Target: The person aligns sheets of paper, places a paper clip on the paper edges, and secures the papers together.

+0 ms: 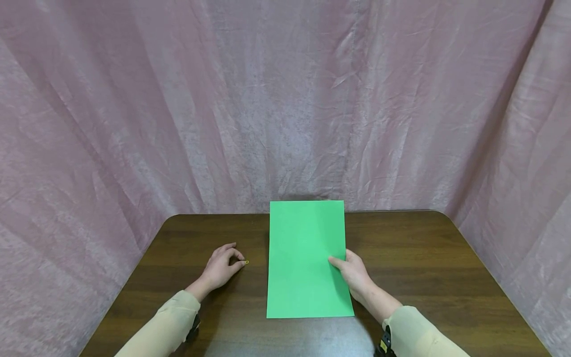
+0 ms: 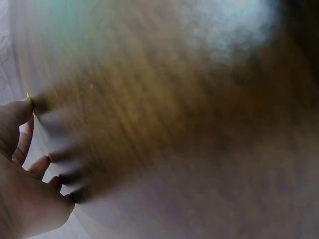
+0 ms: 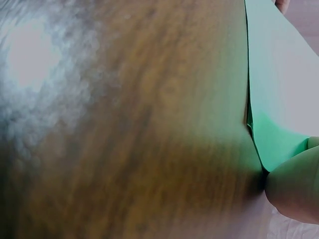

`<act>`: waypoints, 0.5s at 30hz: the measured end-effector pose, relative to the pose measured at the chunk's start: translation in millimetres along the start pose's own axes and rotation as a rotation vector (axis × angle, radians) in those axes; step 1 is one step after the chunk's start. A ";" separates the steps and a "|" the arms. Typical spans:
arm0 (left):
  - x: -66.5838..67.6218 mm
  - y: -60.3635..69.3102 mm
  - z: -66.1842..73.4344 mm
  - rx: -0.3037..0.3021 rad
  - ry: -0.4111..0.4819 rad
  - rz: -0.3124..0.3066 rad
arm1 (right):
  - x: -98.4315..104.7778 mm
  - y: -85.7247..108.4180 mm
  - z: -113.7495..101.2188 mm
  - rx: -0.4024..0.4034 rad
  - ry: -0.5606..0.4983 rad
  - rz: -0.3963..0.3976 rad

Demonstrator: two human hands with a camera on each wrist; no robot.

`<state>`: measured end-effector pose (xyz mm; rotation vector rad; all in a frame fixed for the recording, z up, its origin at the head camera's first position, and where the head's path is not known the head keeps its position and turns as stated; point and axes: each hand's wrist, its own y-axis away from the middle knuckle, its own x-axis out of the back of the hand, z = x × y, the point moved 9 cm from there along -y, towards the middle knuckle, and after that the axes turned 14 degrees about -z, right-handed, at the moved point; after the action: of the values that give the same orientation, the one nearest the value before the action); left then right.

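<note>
A green sheet of paper [image 1: 303, 258] is held by my right hand [image 1: 357, 275] at its right edge, thumb on top and the other fingers mostly hidden beneath. In the right wrist view the paper [image 3: 279, 99] bends slightly near the hand; whether it is one sheet or more I cannot tell. To the left of the paper, my left hand [image 1: 221, 267] pinches a small yellow paper clip [image 1: 247, 262] between thumb and forefinger. Only a thin bit of the yellow paper clip [image 2: 29, 96] shows at the thumb tip in the left wrist view. The clip and paper are apart.
Both hands work over a dark brown wooden table [image 1: 415, 258] with rounded far corners. Pink velvet curtains [image 1: 285, 99] hang behind it and along the sides. Light reflects off the table's near middle.
</note>
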<state>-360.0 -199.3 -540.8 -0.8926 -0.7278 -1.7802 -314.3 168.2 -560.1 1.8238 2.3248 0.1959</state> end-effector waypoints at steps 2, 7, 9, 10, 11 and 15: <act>-0.3 0.2 -0.2 -0.003 -0.002 0.003 | 0.0 -0.5 0.6 0.002 -0.003 0.001; -0.8 -0.8 -1.3 0.004 0.007 -0.006 | -0.5 0.0 0.5 0.001 -0.004 0.007; -0.3 -0.7 -1.3 0.006 0.011 -0.006 | -0.9 1.3 -0.4 0.003 -0.005 0.007; 0.3 -0.3 -0.7 0.006 0.015 -0.004 | -1.0 2.0 -0.9 0.003 -0.005 0.007; 0.7 -0.1 -0.8 0.006 0.018 -0.002 | -1.1 2.7 -1.4 0.005 -0.005 0.006; 2.7 0.6 0.7 0.005 0.031 0.000 | -1.8 3.6 -2.7 0.011 -0.003 0.003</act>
<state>-360.0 -200.2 -538.1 -0.8598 -0.7119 -1.7879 -311.1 167.4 -556.6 1.8314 2.3262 0.1806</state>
